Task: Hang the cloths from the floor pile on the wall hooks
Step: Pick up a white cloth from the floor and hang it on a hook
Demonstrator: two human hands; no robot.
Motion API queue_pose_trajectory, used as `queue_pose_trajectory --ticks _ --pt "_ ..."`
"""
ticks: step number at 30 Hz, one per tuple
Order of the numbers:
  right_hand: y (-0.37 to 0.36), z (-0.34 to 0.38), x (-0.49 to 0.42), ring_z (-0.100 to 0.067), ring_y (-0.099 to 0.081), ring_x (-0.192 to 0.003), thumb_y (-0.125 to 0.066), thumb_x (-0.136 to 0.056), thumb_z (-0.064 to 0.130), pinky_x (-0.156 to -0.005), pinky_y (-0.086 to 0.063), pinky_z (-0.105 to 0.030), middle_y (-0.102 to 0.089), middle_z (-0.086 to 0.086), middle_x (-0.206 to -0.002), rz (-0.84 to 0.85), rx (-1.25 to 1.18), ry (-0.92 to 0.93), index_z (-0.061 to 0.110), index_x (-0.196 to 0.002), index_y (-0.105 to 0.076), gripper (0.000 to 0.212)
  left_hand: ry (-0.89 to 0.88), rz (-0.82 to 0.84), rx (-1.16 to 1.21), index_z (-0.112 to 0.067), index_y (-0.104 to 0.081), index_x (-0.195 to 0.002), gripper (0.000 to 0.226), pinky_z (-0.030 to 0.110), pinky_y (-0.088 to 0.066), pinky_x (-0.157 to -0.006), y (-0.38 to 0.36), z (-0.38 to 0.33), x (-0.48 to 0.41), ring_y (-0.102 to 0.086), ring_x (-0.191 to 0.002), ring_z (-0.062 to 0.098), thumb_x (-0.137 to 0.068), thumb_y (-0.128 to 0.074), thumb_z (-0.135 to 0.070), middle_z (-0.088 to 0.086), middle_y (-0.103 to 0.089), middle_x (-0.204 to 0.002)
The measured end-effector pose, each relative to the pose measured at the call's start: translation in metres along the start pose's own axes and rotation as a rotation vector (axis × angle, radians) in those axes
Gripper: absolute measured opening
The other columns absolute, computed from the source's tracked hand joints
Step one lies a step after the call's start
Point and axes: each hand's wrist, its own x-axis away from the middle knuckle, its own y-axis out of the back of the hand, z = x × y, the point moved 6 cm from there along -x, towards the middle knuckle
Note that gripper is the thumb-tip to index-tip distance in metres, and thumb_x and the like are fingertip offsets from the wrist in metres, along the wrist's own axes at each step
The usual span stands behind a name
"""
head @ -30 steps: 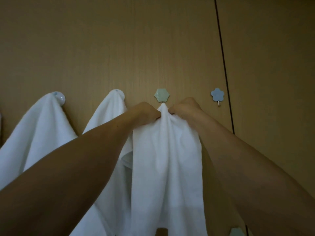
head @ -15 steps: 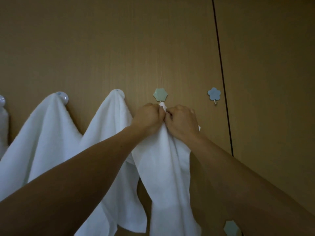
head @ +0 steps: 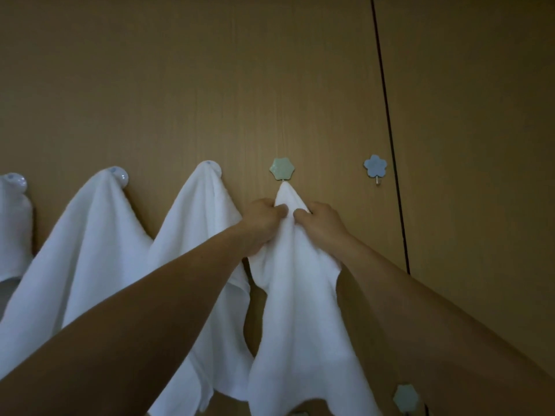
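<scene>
hands lower now: left hand (head: 264, 217), right hand (head: 321, 220) pinch one cloth (head: 297, 295) at green hook (head: 282, 169); three hung cloths (head: 13, 229) (head: 84, 250) (head: 198, 235).

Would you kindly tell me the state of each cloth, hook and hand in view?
green hook: cloth tip at its peg.
held cloth: tip at that peg, rest draping down.
blue hook: bare.
lower hook: bare.
middle cloth: hung up.
left cloth: hung up.
far-left cloth: hung up, partly out of frame.
left hand: pinching the held cloth.
right hand: pinching the held cloth.
</scene>
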Motion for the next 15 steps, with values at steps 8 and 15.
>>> queue_pose_trajectory --ticks 8,15 --pt "-0.016 -0.025 0.039 -0.021 -0.059 -0.09 -0.055 -0.092 0.045 -0.067 -0.043 -0.029 -0.058 -0.003 -0.112 -0.102 0.136 0.098 0.011 -0.133 -0.04 0.056 -0.359 -0.25 -0.406 -0.007 -0.031 -0.141 0.046 0.025 -0.034 -0.093 -0.01 0.012 0.034 -0.05 -0.121 0.027 -0.098 -0.043 -0.019 0.011 -0.048 -0.135" --pt "-0.019 -0.058 0.066 -0.012 -0.056 -0.092 -0.067 -0.082 0.049 -0.068 -0.044 -0.027 -0.058 0.003 -0.114 -0.016 -0.001 -0.081 0.016 -0.127 -0.048 0.059 -0.142 -0.148 -0.292 -0.008 -0.044 -0.135 0.048 0.023 -0.032 -0.089 -0.014 0.052 0.066 -0.05 -0.122 0.024 -0.102 -0.032 -0.041 0.008 -0.055 -0.131"
